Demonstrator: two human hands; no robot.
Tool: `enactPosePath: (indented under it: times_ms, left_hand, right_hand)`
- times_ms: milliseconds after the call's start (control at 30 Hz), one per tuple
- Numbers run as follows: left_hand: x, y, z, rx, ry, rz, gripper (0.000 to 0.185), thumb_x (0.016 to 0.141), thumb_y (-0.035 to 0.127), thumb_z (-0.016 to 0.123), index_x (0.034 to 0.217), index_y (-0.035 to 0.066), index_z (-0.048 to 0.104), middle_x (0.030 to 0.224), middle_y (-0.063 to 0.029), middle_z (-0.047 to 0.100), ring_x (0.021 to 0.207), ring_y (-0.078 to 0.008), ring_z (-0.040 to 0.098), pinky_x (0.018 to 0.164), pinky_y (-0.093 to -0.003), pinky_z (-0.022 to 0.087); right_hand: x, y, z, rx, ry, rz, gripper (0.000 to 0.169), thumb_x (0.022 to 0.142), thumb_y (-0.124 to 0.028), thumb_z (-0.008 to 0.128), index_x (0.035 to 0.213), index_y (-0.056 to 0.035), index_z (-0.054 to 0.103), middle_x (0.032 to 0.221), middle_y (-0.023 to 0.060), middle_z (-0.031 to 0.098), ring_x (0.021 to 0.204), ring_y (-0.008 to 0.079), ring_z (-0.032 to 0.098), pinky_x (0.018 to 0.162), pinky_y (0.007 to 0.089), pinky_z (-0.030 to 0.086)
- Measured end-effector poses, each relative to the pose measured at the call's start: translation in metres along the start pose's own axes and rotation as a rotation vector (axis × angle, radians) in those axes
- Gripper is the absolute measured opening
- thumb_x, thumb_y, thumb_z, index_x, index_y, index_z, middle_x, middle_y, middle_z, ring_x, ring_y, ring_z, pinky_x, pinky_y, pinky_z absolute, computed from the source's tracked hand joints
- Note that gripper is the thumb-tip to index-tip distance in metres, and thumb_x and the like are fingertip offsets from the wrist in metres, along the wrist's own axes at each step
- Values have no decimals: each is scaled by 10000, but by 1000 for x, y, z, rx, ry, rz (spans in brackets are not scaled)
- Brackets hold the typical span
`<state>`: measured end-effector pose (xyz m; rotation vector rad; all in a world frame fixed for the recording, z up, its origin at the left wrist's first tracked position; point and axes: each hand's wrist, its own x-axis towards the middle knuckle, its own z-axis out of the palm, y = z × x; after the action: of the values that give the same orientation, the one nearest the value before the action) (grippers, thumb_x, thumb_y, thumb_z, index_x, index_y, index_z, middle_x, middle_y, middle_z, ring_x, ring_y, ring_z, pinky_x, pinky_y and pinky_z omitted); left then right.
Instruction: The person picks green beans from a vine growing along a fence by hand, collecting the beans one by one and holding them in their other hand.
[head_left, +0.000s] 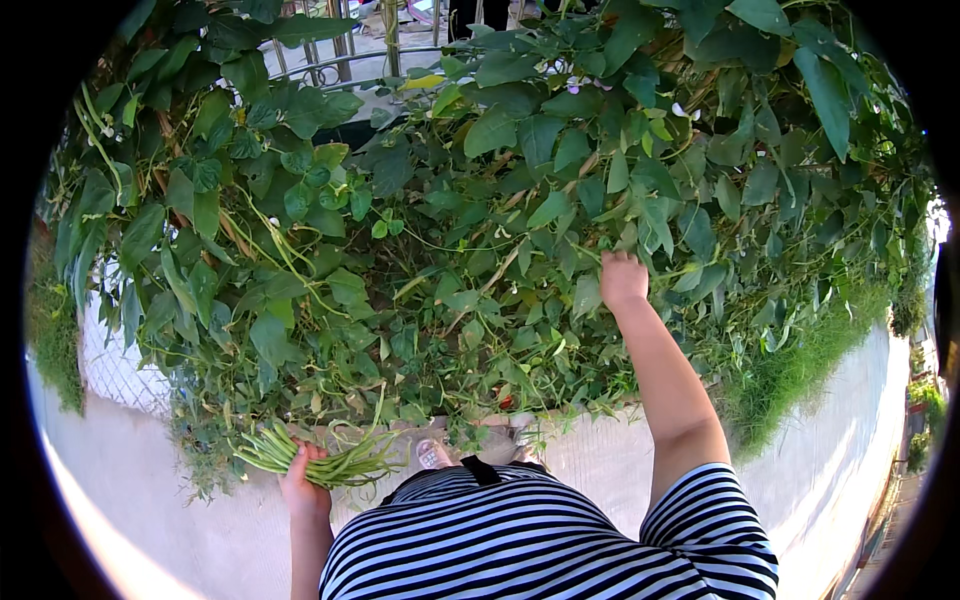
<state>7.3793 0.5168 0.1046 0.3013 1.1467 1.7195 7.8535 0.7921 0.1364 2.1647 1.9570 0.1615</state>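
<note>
My left hand (303, 484) is shut around a bunch of long green beans (349, 466), held low at the left above the concrete. The pods fan out to both sides of my fingers. Among the leaves of the bean vines (551, 142), my right hand (624, 280) reaches forward with its fingers curled. Foliage and the back of the hand hide the fingertips, so whether they grip a stem or leaf cannot be told. More slender pods (281, 244) hang from the vines at the left, and a pale flower (685, 112) shows at the upper right.
Thin sticks (501, 271) stand among the vines. Behind them is a metal railing (349, 60). A white mesh panel (124, 367) stands at the left, and grassy growth (806, 367) borders the right. Concrete paving (600, 457) lies along the bed's low edge near my feet.
</note>
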Motion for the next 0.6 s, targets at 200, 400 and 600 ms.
enactPosePath:
  times_ms: [200, 400, 600]
  left_hand:
    - [-2, -20, 8, -55, -29, -20, 134, 793, 53, 542, 914, 47, 486, 780, -26, 475, 687, -131, 449, 697, -315, 418]
    - [2, -31, 43, 13, -85, 56, 139, 778, 61, 553, 901, 46, 488, 744, -28, 476, 658, -135, 462, 647, -313, 425]
    - [-8, -26, 117, 49, -209, -20, 140, 778, 60, 552, 902, 46, 488, 745, -29, 478, 661, -138, 465, 652, -317, 427]
  right_hand:
    - [-48, 21, 53, 110, -146, -197, 468, 856, -185, 439, 1308, -127, 333, 1065, 114, 587, 860, 252, 607, 658, 348, 502]
    - [-67, 3, 31, 595, -292, -209, 485, 876, -318, 406, 1298, -89, 340, 1199, 146, 494, 1072, 302, 494, 910, 361, 395]
    - [-96, 31, 12, 756, -324, -388, 515, 866, -434, 402, 1246, -87, 428, 1130, 158, 545, 1038, 301, 521, 903, 350, 394]
